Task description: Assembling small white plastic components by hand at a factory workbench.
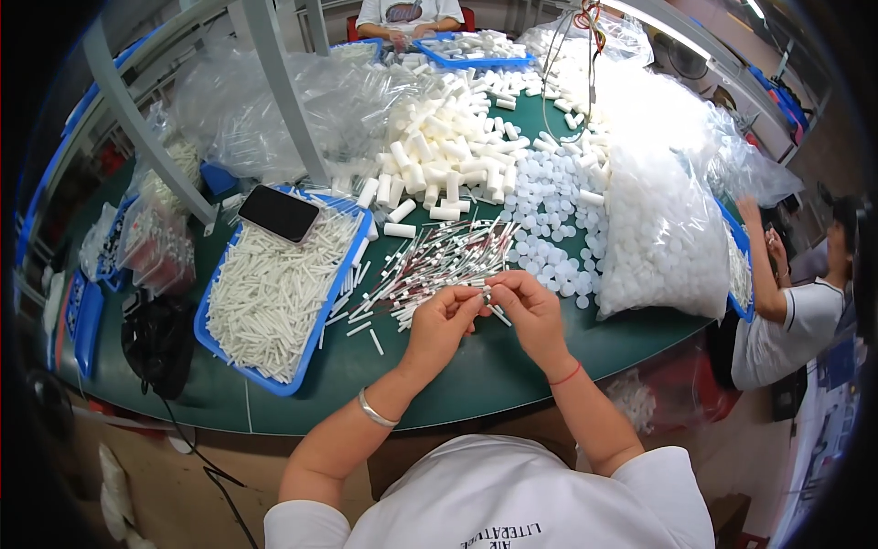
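Note:
My left hand [442,325] and my right hand [532,318] meet fingertip to fingertip at the near side of the green table. Both are closed in a pinch on something small, mostly hidden by the fingers and too tiny to name. Just beyond them lies a loose heap of thin wired pieces [448,258] with white ends and reddish leads. A few white sticks [376,342] are scattered left of my left hand. Flat translucent round caps [553,215] spread beyond my right hand. Thick white foam-like cylinders [448,169] are piled farther back.
At left, a blue tray [302,377] holds white sticks, with a black phone [278,214] on top. A full clear bag [654,238] stands at right. Grey frame posts [285,91] rise at left; wires [590,37] hang overhead. Co-workers sit at right [796,311] and far side [410,14].

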A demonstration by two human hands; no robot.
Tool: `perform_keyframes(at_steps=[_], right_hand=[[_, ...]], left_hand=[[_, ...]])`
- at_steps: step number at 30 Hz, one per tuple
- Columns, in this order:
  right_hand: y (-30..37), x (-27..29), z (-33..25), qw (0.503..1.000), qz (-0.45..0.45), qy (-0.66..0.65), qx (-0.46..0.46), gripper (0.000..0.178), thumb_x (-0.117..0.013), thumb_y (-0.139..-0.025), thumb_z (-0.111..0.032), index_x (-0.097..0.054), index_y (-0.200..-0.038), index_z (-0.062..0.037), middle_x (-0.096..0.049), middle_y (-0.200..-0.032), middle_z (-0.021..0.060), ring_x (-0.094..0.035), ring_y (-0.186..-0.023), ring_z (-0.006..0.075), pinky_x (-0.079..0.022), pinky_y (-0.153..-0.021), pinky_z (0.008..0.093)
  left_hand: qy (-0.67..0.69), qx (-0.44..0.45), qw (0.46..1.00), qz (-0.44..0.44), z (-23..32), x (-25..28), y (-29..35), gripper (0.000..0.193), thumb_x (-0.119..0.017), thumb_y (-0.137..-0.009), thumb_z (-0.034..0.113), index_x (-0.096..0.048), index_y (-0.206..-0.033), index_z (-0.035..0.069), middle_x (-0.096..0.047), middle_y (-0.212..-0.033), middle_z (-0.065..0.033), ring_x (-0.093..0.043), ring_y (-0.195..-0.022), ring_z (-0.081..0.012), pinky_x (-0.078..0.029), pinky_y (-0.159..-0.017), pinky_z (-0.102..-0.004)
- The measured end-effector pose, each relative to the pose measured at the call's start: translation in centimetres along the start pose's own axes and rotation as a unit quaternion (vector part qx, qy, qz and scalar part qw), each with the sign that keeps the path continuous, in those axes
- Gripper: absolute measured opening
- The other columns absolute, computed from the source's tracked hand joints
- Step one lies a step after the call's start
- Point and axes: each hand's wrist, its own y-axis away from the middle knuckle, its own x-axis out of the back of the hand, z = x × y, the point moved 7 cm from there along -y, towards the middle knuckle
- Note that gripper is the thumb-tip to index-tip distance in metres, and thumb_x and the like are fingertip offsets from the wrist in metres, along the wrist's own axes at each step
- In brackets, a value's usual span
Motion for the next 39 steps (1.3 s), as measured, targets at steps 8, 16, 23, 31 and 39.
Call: perform_keyframes(at_steps=[8, 16, 23, 31, 39], right_hand=[[2.4, 1.6, -0.2, 0.999, 0.019, -0.014, -0.032, 0.013, -0.059, -0.094, -0.007, -0.061, -0.103, 0.0030, -0.063, -0.098, 0.0043, -0.062, -0.086, 0.0095, -0.050, -0.077, 0.0224], [6.0, 7.0, -0.7, 0.988, 0.135, -0.060, -0.049, 0.011, -0.056, -0.096, -0.009, -0.057, -0.102, -0.0002, -0.064, -0.114, 0.0181, -0.064, -0.100, 0.0237, -0.052, -0.086, 0.0316], [6.6, 10.0, -1.7, 0.985, 0.145, 0.015, -0.092, 0.019, -0.055, -0.097, -0.013, -0.056, -0.110, 0.0006, -0.064, -0.083, 0.0082, -0.061, -0.070, 0.0113, -0.049, -0.058, 0.0221], [6.6, 10.9, -1.9, 0.974, 0.187, 0.099, -0.085, 0.017, -0.067, -0.090, -0.011, -0.069, -0.102, 0.0016, -0.062, -0.078, -0.0003, -0.052, -0.065, 0.0047, -0.040, -0.058, 0.0184], [5.5, 8.4, -4.5, 0.948, 0.146, 0.280, 0.029, 0.016, -0.071, -0.083, -0.004, -0.073, -0.098, -0.0029, -0.058, -0.072, 0.0019, -0.049, -0.062, 0.0081, -0.039, -0.054, 0.0224]], left_hand=[[-0.139, -0.029, 0.990, 0.026, 0.7, -2.0, 0.7, 0.015, -0.063, -0.092, 0.011, -0.064, -0.101, 0.000, -0.070, -0.086, -0.0057, -0.061, -0.068, -0.0066, -0.049, -0.060, -0.0201], [-0.330, -0.071, 0.935, -0.103, 0.1, -6.6, -1.8, 0.026, -0.071, -0.085, 0.013, -0.062, -0.107, 0.003, -0.062, -0.094, -0.0092, -0.062, -0.079, -0.0162, -0.050, -0.068, -0.0304], [-0.565, -0.368, 0.736, -0.066, 0.1, -8.4, -8.1, 0.025, -0.064, -0.079, 0.006, -0.065, -0.103, 0.006, -0.057, -0.096, -0.0118, -0.055, -0.095, -0.0298, -0.048, -0.079, -0.0378], [-0.357, -0.163, 0.913, -0.110, 1.1, -7.5, -6.8, 0.027, -0.064, -0.086, 0.007, -0.063, -0.112, 0.001, -0.064, -0.098, -0.0081, -0.061, -0.087, -0.0213, -0.050, -0.083, -0.0308], [0.147, 0.138, 0.969, -0.145, -1.8, -6.5, -2.0, 0.040, -0.058, -0.096, 0.016, -0.052, -0.131, -0.002, -0.064, -0.113, -0.0089, -0.060, -0.095, -0.0114, -0.050, -0.089, -0.0246]])
